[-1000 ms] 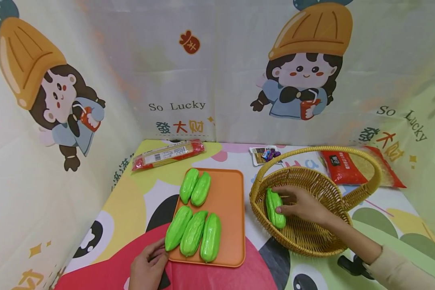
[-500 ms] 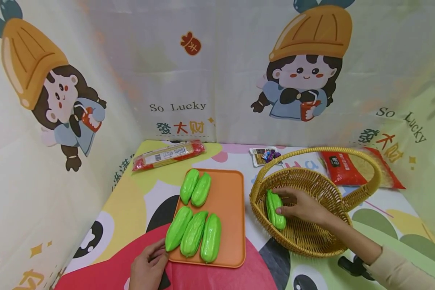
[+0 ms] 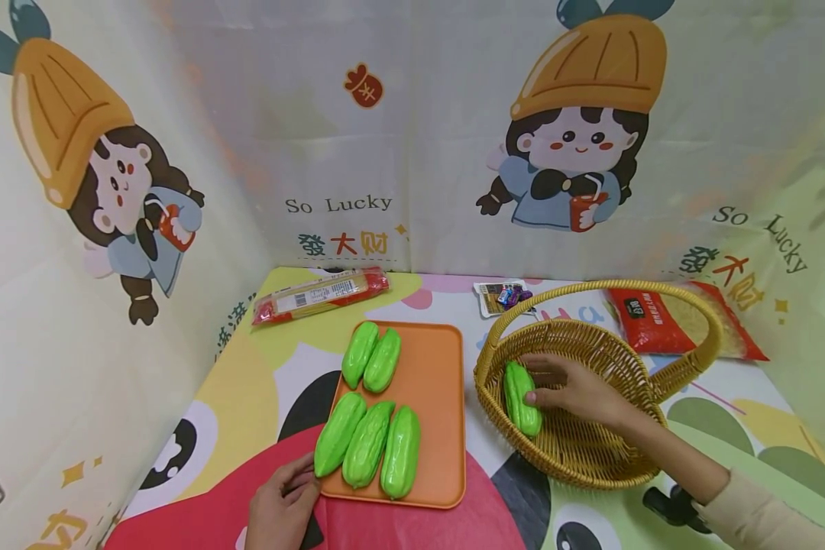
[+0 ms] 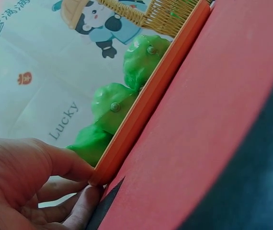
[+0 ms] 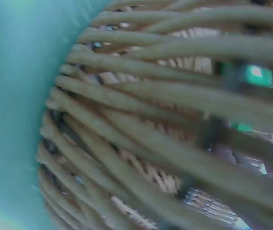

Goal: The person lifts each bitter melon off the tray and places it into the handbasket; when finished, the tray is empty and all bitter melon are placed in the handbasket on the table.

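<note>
Beige sleeve (image 3: 763, 510), black wrist camera (image 3: 665, 506)

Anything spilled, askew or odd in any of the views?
Nothing looks spilled or damaged. The oddity is the right wrist view: the wicker basket fills most of it, largely hiding the right hand there.

Five ridged green gourds (image 3: 367, 444), lying on an orange tray (image 3: 435, 397), a sixth gourd (image 3: 519, 412) inside a wicker basket (image 3: 584, 466)

The person's left grip (image 4: 24, 177) pinches a corner of the orange tray (image 4: 143, 112). Along the tray's edge I see three green gourds (image 4: 112, 108) in a row. A wicker basket (image 4: 167, 19) stands past the tray's far end, a printed backdrop (image 4: 26, 110) behind the tray, and the red surface (image 4: 199, 120) before it.
</note>
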Demonstrator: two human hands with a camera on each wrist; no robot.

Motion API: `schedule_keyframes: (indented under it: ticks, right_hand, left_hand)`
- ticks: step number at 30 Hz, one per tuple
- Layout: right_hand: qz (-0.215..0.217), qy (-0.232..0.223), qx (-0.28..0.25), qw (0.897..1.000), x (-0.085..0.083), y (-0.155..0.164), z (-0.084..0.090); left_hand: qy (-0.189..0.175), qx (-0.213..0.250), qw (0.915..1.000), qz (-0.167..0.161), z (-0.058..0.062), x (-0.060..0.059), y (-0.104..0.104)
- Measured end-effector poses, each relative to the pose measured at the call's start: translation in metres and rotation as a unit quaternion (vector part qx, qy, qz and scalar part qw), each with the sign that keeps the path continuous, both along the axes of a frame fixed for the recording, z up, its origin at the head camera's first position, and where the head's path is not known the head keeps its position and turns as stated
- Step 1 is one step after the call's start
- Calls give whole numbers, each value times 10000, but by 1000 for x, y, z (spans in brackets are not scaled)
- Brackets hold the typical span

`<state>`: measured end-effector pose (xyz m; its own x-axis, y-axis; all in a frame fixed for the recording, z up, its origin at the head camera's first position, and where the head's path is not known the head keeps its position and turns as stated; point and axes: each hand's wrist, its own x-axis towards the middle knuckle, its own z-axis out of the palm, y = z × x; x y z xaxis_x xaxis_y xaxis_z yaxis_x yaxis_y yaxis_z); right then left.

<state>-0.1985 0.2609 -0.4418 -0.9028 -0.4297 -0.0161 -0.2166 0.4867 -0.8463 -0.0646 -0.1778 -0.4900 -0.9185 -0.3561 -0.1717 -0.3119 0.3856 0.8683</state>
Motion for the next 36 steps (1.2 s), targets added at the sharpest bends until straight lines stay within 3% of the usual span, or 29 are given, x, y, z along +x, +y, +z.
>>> schedule_keyframes:
  ticks: [7, 12, 16, 20, 23, 30, 36]
  right_hand:
    - [-649, 561, 399, 9955, 26, -12, 28]
    - [-731, 843, -396, 9930, 55, -43, 55]
    - [-510, 532, -1155, 9906, 75, -79, 64]
    - [-283, -145, -1756, 9840, 89, -115, 53]
    - [-237, -455, -1778, 9827, 94, -138, 36]
    - [-496, -390, -1280, 9898, 90, -173, -4]
    - [-571, -479, -1357, 9879, 83, -185, -19]
  left_hand:
    - [-65, 8, 10000, -40, 0, 0, -2]
    - [-88, -20, 9999, -72, -2, 0, -3]
    - [-118, -51, 9999, 24, -2, -1, -2]
    - [-59, -25, 10000, 31, -2, -1, -1]
    - [-4, -7, 10000, -4, -2, 0, -2]
    - [13, -34, 10000, 37, -1, 0, 0]
    - [22, -54, 9999, 94, -1, 1, 0]
